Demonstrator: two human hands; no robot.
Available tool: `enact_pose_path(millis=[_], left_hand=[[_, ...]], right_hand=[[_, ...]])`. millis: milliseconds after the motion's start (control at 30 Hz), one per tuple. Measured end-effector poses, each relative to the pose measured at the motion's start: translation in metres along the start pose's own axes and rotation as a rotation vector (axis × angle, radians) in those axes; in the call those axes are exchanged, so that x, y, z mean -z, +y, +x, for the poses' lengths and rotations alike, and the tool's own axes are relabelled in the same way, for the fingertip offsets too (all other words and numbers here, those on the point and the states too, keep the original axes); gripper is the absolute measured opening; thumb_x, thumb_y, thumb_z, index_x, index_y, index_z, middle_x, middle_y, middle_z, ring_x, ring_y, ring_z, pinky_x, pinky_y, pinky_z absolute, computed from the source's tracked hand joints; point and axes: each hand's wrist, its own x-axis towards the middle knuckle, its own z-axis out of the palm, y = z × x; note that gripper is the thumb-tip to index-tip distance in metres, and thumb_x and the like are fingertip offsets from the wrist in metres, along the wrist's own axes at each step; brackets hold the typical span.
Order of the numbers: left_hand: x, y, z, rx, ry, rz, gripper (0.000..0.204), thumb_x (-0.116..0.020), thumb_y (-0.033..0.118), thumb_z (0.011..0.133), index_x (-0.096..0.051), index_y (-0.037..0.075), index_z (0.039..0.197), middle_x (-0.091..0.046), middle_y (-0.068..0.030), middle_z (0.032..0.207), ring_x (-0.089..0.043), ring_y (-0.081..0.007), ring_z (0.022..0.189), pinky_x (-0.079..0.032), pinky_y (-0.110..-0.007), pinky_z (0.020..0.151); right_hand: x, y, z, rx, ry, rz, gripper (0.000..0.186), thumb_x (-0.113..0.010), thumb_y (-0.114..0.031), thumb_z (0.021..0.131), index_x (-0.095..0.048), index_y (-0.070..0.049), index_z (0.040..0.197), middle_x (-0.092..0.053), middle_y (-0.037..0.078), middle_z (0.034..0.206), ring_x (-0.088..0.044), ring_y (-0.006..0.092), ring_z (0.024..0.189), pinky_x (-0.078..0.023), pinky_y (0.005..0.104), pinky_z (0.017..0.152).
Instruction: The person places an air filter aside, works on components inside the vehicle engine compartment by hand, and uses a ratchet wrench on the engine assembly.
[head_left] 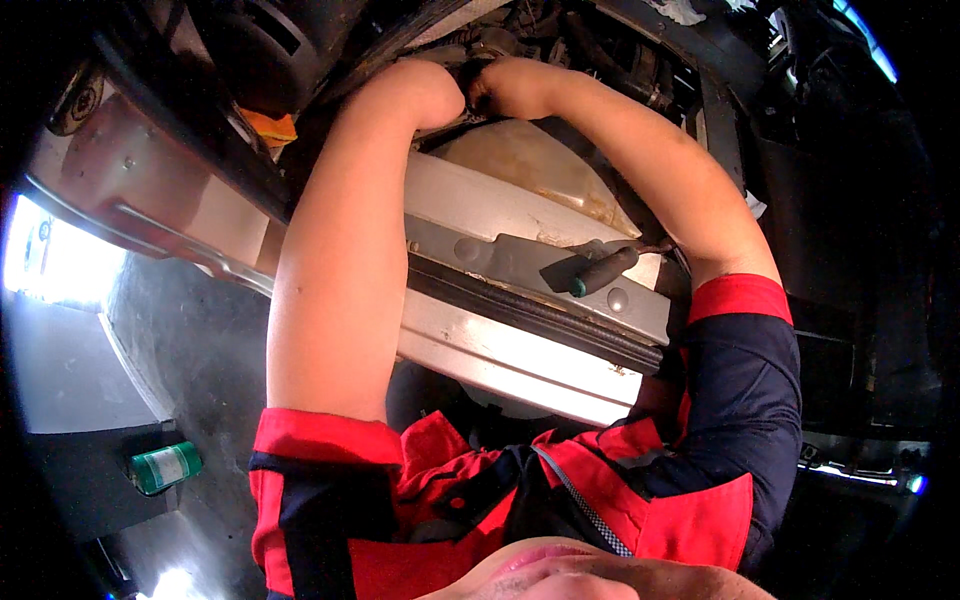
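Both of my arms reach far forward into the dark engine bay of a vehicle. My left hand (434,94) is bent down among the parts, its fingers hidden behind the wrist. Close beside it on the right, my right hand (508,88) also dips into the dark gap, and its fingers cannot be made out. Whatever the hands touch is out of sight. Just this side of them sits a yellowed translucent plastic tank (535,165). A tool with a dark handle (605,272), teal at its end, lies on the front crossmember (480,250) near my right forearm.
A black ribbed rubber strip (540,315) runs along the pale front panel (520,372) before my chest. An orange cloth (270,128) is tucked in left of my left forearm. Down on the floor at the left is a green container (165,467). Dark hoses (600,55) lie beyond my right hand.
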Motion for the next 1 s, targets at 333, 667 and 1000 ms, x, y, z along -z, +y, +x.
enact_pose_path(millis=[333,667,1000], left_hand=[[-0.004,-0.004,0.005,-0.017,0.018,0.020,0.047,-0.051,0.042,0.091,-0.069,0.000,0.100,-0.063,-0.0225,0.111,-0.061,-0.0384,0.103,-0.047,-0.044,0.090],[-0.004,-0.007,0.004,-0.028,0.019,0.019,0.048,-0.050,0.045,0.091,-0.069,0.001,0.100,-0.063,-0.0224,0.110,-0.061,-0.0384,0.103,-0.047,-0.045,0.090],[-0.003,-0.005,0.004,-0.039,0.027,0.051,0.048,-0.047,0.043,0.092,-0.069,0.001,0.101,-0.063,-0.0225,0.111,-0.060,-0.0393,0.104,-0.047,-0.045,0.091]], right_hand=[[0.001,-0.006,0.002,0.004,0.058,-0.053,0.019,-0.058,-0.015,0.083,-0.068,-0.007,0.096,-0.066,0.018,0.095,-0.062,0.0366,0.090,-0.050,0.0427,0.078],[-0.002,0.000,0.009,-0.025,-0.051,-0.078,0.023,-0.057,-0.019,0.086,-0.066,-0.004,0.101,-0.066,0.019,0.097,-0.061,0.0378,0.090,-0.049,0.0438,0.078],[-0.006,-0.006,0.006,-0.087,-0.008,-0.236,0.029,-0.053,-0.028,0.089,-0.065,-0.003,0.097,-0.065,0.021,0.092,-0.062,0.0405,0.087,-0.050,0.0461,0.074]])
